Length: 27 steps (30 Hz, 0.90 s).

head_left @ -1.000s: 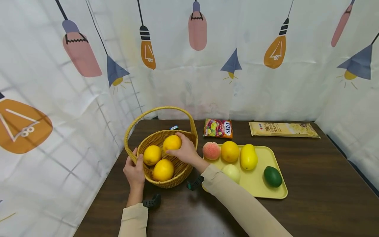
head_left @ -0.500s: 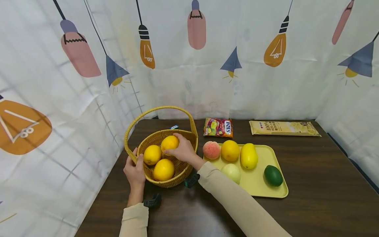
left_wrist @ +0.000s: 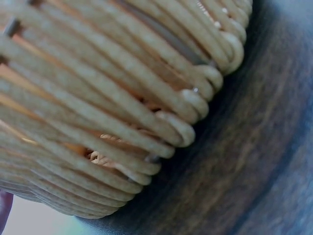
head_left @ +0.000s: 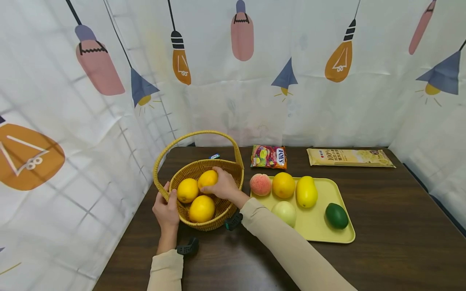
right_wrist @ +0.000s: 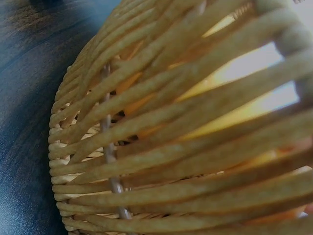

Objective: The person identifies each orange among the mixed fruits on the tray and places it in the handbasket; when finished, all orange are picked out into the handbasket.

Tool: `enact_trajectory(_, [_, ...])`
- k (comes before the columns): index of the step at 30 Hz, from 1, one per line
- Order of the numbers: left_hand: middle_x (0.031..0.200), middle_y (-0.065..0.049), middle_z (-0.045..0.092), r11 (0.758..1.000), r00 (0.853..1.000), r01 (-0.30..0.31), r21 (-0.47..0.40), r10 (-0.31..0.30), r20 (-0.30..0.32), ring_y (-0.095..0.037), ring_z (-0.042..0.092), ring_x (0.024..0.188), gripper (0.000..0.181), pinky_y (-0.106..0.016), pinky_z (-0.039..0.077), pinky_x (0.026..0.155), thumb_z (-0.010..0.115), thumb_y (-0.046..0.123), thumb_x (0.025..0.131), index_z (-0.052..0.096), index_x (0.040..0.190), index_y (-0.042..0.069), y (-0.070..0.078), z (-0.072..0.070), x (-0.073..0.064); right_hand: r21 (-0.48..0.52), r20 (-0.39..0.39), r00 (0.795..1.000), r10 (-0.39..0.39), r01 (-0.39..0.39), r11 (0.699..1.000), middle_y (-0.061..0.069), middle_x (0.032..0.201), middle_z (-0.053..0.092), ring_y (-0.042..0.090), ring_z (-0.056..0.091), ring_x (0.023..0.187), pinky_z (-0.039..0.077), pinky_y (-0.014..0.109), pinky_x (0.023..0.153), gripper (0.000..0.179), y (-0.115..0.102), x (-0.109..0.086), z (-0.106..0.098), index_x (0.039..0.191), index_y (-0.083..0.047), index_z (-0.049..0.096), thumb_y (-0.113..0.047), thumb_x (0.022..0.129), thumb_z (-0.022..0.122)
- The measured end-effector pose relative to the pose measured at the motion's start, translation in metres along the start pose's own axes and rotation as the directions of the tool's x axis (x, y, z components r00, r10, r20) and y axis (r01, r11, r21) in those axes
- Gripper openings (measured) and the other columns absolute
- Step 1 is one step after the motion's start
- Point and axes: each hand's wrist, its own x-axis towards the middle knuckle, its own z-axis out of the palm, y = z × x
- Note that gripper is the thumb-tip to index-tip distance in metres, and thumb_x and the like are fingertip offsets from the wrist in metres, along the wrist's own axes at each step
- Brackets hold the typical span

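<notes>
A round woven basket (head_left: 208,226) with a tall arched handle stands on the left of the table. My left hand (head_left: 166,212) grips its left rim, close to the foot of the handle. Inside lie two oranges, one at the left (head_left: 187,190) and one at the front (head_left: 202,209). Reaching over the right rim, my right hand (head_left: 225,185) holds a third orange (head_left: 208,178) against the back of the others, thumb on the near side. Basket weave (left_wrist: 98,103) fills most of the left wrist view; basket wall (right_wrist: 161,147) likewise covers the right wrist view, hiding the fingers.
Right of the basket, a yellow tray (head_left: 327,236) bears a peach (head_left: 260,184), an orange (head_left: 283,185), a yellow fruit (head_left: 306,192), a pale round fruit (head_left: 284,213) and a dark green fruit (head_left: 336,216). Behind lie a candy bag (head_left: 269,157) and a long yellow packet (head_left: 349,157).
My right hand has moved slightly left and lowered the orange deeper into the basket, beside the other two. The left hand keeps its grip on the rim.
</notes>
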Motion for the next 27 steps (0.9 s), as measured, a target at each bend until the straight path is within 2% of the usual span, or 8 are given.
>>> enact_trajectory(6, [0.129,-0.016,0.063,1.000,1.000,-0.007,-0.016,0.007,0.014,-0.033,0.058,0.115,0.038,-0.010,0.040,0.086,0.060,0.018,0.095,0.063,0.132,0.011,0.000,0.000,0.001,-0.024,0.026,1.000,-0.011,0.012,1.000,0.013,0.135,0.054,0.030,0.055,0.114,0.048,0.042,0.091,0.090,0.000,0.000,-0.001,0.151,-0.012,0.035,-0.043,0.080,0.079])
enact_trajectory(15, [0.125,-0.012,0.066,1.000,1.000,-0.001,-0.006,0.001,0.001,-0.024,0.060,0.111,0.038,-0.010,0.040,0.086,0.061,0.021,0.094,0.064,0.131,0.010,0.001,0.000,0.000,-0.071,0.050,0.999,-0.011,0.014,0.997,0.013,0.136,0.054,0.033,0.051,0.121,0.044,0.044,0.095,0.089,0.000,0.001,0.001,0.150,-0.012,0.037,-0.044,0.078,0.080])
enact_trajectory(20, [0.125,-0.015,0.065,1.000,1.000,0.004,-0.017,-0.004,0.008,-0.027,0.059,0.112,0.038,-0.010,0.039,0.085,0.061,0.019,0.094,0.064,0.131,0.012,0.002,0.000,0.000,-0.058,0.046,0.999,-0.017,0.019,0.998,0.013,0.135,0.055,0.032,0.053,0.117,0.046,0.044,0.094,0.082,-0.001,0.000,0.001,0.147,-0.009,0.041,-0.037,0.081,0.079])
enact_trajectory(23, [0.127,-0.018,0.064,1.000,1.000,0.002,-0.028,-0.001,0.012,-0.031,0.058,0.114,0.038,-0.008,0.038,0.085,0.061,0.016,0.094,0.063,0.131,0.008,0.009,-0.001,-0.002,-0.051,0.042,0.999,-0.022,0.024,0.998,0.012,0.135,0.055,0.030,0.054,0.116,0.046,0.043,0.094,0.078,-0.001,-0.001,0.002,0.147,-0.008,0.042,-0.033,0.083,0.077])
enact_trajectory(27, [0.127,-0.023,0.062,1.000,1.000,0.000,-0.031,0.001,0.018,-0.038,0.057,0.115,0.039,-0.007,0.038,0.084,0.059,0.014,0.094,0.061,0.131,0.000,0.030,-0.004,-0.008,-0.047,0.023,0.999,-0.026,0.027,0.999,0.012,0.139,0.052,0.029,0.053,0.119,0.046,0.043,0.095,0.070,-0.001,-0.004,0.002,0.147,-0.009,0.042,-0.033,0.088,0.072])
